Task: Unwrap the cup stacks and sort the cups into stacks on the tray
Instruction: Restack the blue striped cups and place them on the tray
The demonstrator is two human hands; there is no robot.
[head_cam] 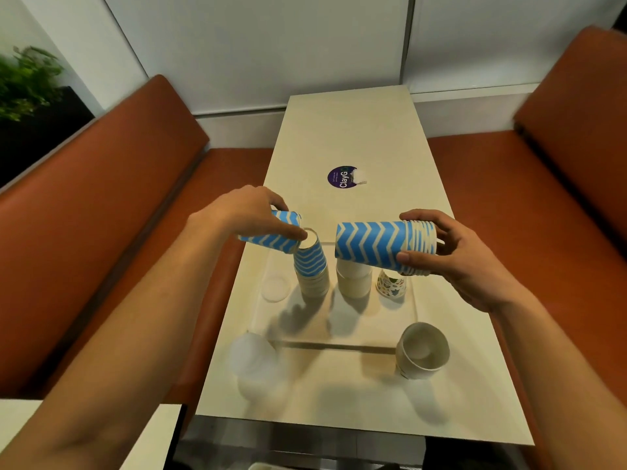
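Note:
My left hand (251, 212) grips a single blue-and-white zigzag cup (271, 237), tilted on its side just above an upside-down stack of the same cups (310, 266) on the clear tray (339, 337). In my right hand (451, 252) a sideways stack of blue zigzag cups (380, 244) is held by its rim end above the tray. Beneath that stack stands an inverted plain white stack (353, 279). A small cup with coloured prints (390, 286) stands to its right. A clear cup (276, 288) sits at the tray's left.
A nested stack of white cups (422, 351) lies tilted on the table by the tray's front right corner. A cloudy clear plastic stack or wrap (254, 361) lies front left. A purple round sticker (342, 177) marks the table (346, 130); orange benches (112, 184) flank it.

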